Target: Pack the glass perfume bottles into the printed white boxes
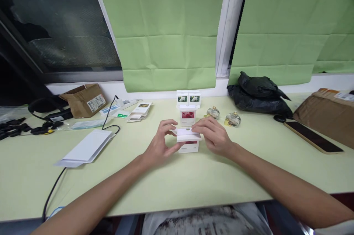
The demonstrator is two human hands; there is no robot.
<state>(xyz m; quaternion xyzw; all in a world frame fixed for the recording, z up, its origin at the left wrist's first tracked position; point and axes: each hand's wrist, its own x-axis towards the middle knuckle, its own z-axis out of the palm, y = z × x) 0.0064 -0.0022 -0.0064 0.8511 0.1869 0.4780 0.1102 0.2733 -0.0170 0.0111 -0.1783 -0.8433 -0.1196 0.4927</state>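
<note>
A small white box (pixel 188 148) with a red flower picture stands upright on the table in front of me, its top flaps raised and a front flap folded outward over part of the picture. My left hand (pixel 162 140) is curled round the box's left side, thumb at the front flap and fingertips at a side flap. Bent fingers of my right hand (pixel 214 136) press at the top right edge and flap. Just behind stands another white box with a red flower picture (pixel 188 117). Two faceted glass bottles with gold parts, a nearer one (pixel 233 119) and a farther one (pixel 213 112), lie to the right.
Two white boxes with white flower pictures (pixel 188 98) stand at the back. Flattened cartons (pixel 140 112), a white folded carton (pixel 85 148), a black cable (pixel 54 187) and an open brown box (pixel 84 101) lie left. Right are black bags (pixel 257 96), a phone (pixel 312 137) and a brown package (pixel 328 117).
</note>
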